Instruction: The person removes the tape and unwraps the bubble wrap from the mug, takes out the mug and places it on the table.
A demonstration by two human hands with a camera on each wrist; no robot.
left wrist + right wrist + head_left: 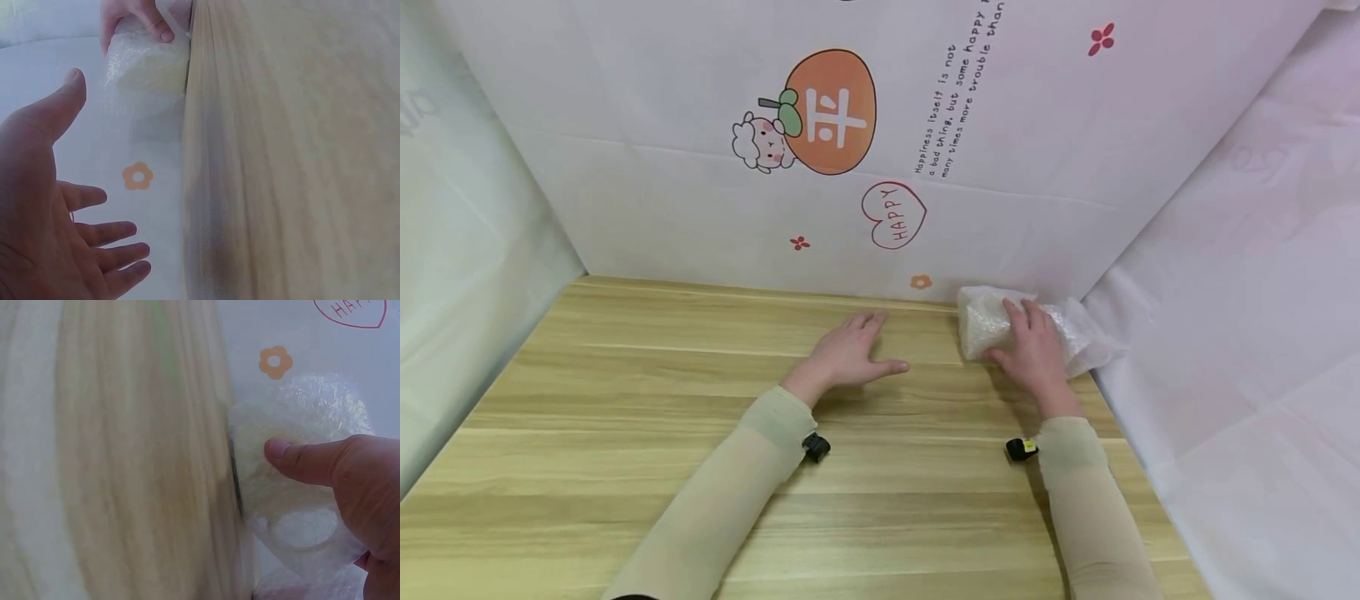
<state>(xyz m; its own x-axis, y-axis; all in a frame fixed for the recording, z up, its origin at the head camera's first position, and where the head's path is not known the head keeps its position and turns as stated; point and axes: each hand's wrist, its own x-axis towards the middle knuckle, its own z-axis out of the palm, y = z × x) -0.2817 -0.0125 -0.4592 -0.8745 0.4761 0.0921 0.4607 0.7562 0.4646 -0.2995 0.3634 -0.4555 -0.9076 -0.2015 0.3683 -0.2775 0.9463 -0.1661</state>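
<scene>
A bubble-wrapped package (pixel 983 323) lies at the far right corner of the table, by the back wall. My right hand (pixel 1036 350) grips it from above, thumb on the near side and fingers over the top. In the right wrist view, the thumb presses into the clear wrap (pixel 300 425), and something pale shows through; what is inside cannot be made out. Spread over the table to the left is my left hand (pixel 848 352), with nothing in it. In the left wrist view its fingers (pixel 119 256) are parted, well short of the package.
The wood-grain table (pixel 647 433) meets a white printed cloth wall (pixel 700 217) at the back. White cloth also hangs along the left (pixel 467 217) and right (pixel 1247 333) sides. Small black cameras sit at both wrists.
</scene>
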